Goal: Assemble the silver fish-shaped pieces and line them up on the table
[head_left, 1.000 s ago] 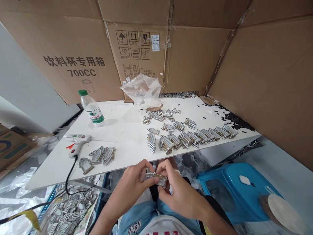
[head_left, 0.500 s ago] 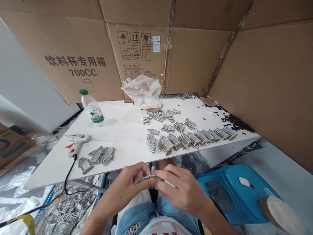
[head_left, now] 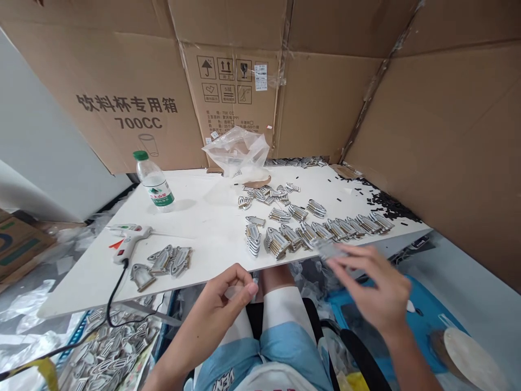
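Observation:
My right hand (head_left: 372, 288) is out to the right, pinching a blurred grey arch-shaped piece (head_left: 328, 250) at the table's front edge, close to the row of stacked pieces (head_left: 350, 227). Over my lap, my left hand (head_left: 230, 298) is closed, thumb against the curled fingers. A small pale bit shows at its fingertips, too small to make out. Beyond the left hand stand more stacks of arch-shaped pieces (head_left: 278, 241), grey-white with brownish edges. Looser ones (head_left: 264, 194) lie farther back.
A white glue gun (head_left: 132, 239) lies on the white table (head_left: 215, 239) at left, beside several arch-shaped pieces (head_left: 163, 260). Behind are a water bottle (head_left: 157, 184), a plastic bag (head_left: 240, 152) and cardboard walls (head_left: 325, 98). Black bits (head_left: 386, 203) scatter at right; a blue stool (head_left: 427, 309) stands below.
My hands have parted. The right one has moved right and forward to the table edge with the arch-shaped piece; my left hand has stayed above my lap.

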`<state>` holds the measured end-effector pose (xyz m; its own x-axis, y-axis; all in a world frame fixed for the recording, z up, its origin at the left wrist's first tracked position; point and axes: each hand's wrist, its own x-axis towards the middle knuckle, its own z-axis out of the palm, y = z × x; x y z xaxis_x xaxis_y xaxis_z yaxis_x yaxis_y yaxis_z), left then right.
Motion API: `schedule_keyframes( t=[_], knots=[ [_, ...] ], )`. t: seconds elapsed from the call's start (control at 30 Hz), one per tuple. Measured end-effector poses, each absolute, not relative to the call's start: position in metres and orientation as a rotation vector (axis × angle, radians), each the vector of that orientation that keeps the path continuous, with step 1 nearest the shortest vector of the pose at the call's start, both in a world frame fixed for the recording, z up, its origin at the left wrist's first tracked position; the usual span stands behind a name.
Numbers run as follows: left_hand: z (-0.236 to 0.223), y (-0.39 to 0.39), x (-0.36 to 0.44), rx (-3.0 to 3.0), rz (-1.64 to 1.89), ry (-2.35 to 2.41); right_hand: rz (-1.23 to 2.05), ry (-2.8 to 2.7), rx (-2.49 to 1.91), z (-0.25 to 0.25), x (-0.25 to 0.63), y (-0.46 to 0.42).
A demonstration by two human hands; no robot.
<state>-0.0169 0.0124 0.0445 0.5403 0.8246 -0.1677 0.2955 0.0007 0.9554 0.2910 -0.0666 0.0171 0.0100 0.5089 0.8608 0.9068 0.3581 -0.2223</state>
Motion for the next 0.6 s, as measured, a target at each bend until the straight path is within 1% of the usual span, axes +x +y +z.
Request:
schedule_keyframes(
  t=[0.07, 0.13, 0.3, 0.4, 0.6],
  knots=[
    [0.044, 0.01, -0.015, 1.562, 0.527, 0.953, -0.661, -1.374, -1.458, 0.011, 0.329, -0.06],
    [0.047, 0.008, -0.013, 1.582, 0.525, 0.956, -0.691, -1.188, -1.592, 0.001, 0.366, -0.05],
    [0.057, 0.006, -0.01, 1.681, 0.531, 1.009, -0.344, -1.029, -1.961, -0.034, 0.436, -0.024],
    [0.058, 0.006, -0.011, 1.717, 0.522, 1.021, -0.253, -0.992, -2.023, -0.05, 0.451, -0.017],
    [0.046, 0.008, -0.012, 1.727, 0.511, 1.029, -0.282, -1.003, -2.034, -0.059, 0.453, -0.008]
  ],
)
